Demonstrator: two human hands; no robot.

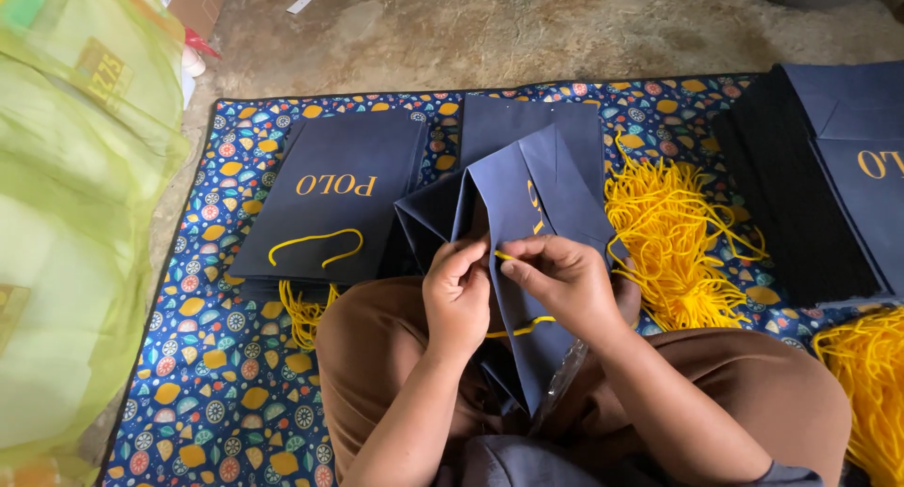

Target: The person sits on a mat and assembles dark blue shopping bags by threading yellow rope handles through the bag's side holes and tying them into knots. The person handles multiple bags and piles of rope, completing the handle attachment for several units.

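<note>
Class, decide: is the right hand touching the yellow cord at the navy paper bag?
Touching. The head view shows the right hand pinching the yellow cord against the navy paper bag.

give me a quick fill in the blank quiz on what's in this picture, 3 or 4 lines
1. Both hands, left hand and right hand, work a ____ cord into the navy paper bag.
2. The finished bags lie flat on the person's ____ side.
3. The loose pile of cords lies on a patterned ____.
4. The big bag at the left edge is ____.

Missing words: yellow; left; mat; green
</note>
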